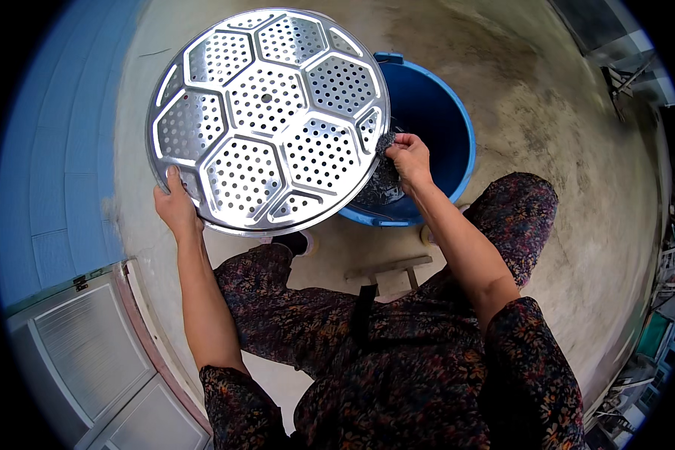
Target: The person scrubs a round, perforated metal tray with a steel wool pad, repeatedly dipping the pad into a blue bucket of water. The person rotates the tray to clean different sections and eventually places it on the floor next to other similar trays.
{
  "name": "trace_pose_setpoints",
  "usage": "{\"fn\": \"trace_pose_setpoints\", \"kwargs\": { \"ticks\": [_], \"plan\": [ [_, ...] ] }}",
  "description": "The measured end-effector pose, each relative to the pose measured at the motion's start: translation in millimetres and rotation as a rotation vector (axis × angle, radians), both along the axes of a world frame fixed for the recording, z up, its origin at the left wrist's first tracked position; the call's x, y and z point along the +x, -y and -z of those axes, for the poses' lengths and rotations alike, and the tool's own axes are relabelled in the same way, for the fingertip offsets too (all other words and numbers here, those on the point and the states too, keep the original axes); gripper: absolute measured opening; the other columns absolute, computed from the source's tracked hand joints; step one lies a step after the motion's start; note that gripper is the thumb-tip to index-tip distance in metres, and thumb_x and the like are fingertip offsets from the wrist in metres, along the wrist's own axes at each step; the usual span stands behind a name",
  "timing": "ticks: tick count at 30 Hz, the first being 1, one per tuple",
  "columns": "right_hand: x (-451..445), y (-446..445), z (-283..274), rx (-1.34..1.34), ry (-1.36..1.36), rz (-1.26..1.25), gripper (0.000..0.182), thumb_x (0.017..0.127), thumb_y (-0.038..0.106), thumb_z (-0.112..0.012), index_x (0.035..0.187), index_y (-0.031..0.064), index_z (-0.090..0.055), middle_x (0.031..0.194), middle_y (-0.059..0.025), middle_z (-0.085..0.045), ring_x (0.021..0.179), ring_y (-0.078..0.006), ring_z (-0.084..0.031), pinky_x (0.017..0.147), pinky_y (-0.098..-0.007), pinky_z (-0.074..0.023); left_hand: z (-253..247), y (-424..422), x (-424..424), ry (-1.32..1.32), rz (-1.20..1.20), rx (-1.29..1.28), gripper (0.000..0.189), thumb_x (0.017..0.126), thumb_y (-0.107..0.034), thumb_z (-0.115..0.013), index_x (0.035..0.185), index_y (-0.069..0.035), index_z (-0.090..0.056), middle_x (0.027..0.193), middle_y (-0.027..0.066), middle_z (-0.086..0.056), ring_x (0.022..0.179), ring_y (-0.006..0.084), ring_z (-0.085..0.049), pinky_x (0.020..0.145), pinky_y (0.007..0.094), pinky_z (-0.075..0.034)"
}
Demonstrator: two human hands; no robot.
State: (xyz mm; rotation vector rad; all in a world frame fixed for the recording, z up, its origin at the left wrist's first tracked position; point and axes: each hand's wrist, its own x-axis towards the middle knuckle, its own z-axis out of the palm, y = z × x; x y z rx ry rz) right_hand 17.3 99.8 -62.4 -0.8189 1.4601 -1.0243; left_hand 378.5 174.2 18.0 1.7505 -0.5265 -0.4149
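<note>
A large round perforated metal steamer tray [267, 121] with embossed hexagons is held up at the left of a blue plastic tub [447, 135]. My left hand [179, 205] grips its lower left rim, the thumb on the upper face. At the tray's right rim my right hand [412, 160] pinches a dark grey metal scouring pad [386, 144], which touches or nearly touches the rim. The tray covers the left part of the tub. Water or wet, shiny material shows low in the tub, beneath my right hand; its details are unclear.
Below the tub is a low wooden stool [391, 266] between my knees. Concrete floor [585, 225] spreads around. A blue plank-clad wall [62, 169] and a door with a ribbed pane [93, 349] stand at the left. Assorted items line the far right edge.
</note>
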Motion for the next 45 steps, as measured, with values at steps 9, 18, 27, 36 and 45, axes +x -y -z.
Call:
{"fn": "trace_pose_setpoints", "kwargs": {
  "ticks": [9,18,27,36,45],
  "plan": [
    [11,-3,3,0.045,-0.005,-0.003,0.039,0.067,-0.005,-0.065,0.103,-0.0041,-0.053,0.084,-0.0087,-0.060,0.076,-0.0149,-0.058,0.072,-0.0257,-0.0481,-1,3,-5,-0.019,-0.032,-0.046,0.028,0.087,-0.026,-0.062,0.088,0.001,-0.053,0.073,0.0044,-0.054,0.059,0.0101,-0.048,0.054,0.0253,-0.043],
    [-5,84,65,0.042,-0.538,-0.073,0.019,0.069,0.007,-0.069,0.087,0.0077,-0.065,0.085,-0.0090,-0.066,0.083,-0.0224,-0.063,0.077,-0.0329,-0.0489,-7,8,-4,0.013,-0.079,-0.024,0.029,0.088,-0.028,-0.061,0.088,0.000,-0.054,0.073,0.0029,-0.052,0.060,0.0098,-0.047,0.053,0.0253,-0.040],
    [11,101,73,-0.152,-0.976,-0.632,0.022,0.084,0.007,-0.046,0.104,0.0036,-0.052,0.101,-0.0245,-0.061,0.096,-0.0412,-0.060,0.083,-0.0474,-0.0478,-16,4,0,0.042,-0.093,0.048,0.030,0.090,-0.029,-0.059,0.098,-0.001,-0.056,0.079,0.0007,-0.053,0.065,0.0081,-0.049,0.059,0.0238,-0.044],
    [-15,117,136,-0.042,-1.163,-0.731,0.034,0.081,0.019,-0.055,0.111,0.0036,-0.050,0.094,-0.0215,-0.065,0.087,-0.0387,-0.064,0.077,-0.0463,-0.0513,-22,9,-5,0.028,-0.101,0.061,0.029,0.091,-0.031,-0.058,0.094,-0.002,-0.054,0.076,-0.0005,-0.051,0.067,0.0076,-0.050,0.058,0.0238,-0.045],
    [-37,106,158,-0.173,-1.300,-1.075,0.022,0.087,0.009,-0.041,0.107,0.0041,-0.051,0.095,-0.0196,-0.065,0.087,-0.0340,-0.066,0.073,-0.0440,-0.0527,-20,7,-4,-0.003,-0.137,0.057,0.023,0.092,-0.028,-0.057,0.093,-0.004,-0.055,0.077,-0.0023,-0.051,0.066,0.0063,-0.049,0.058,0.0222,-0.044]
  ]
}}
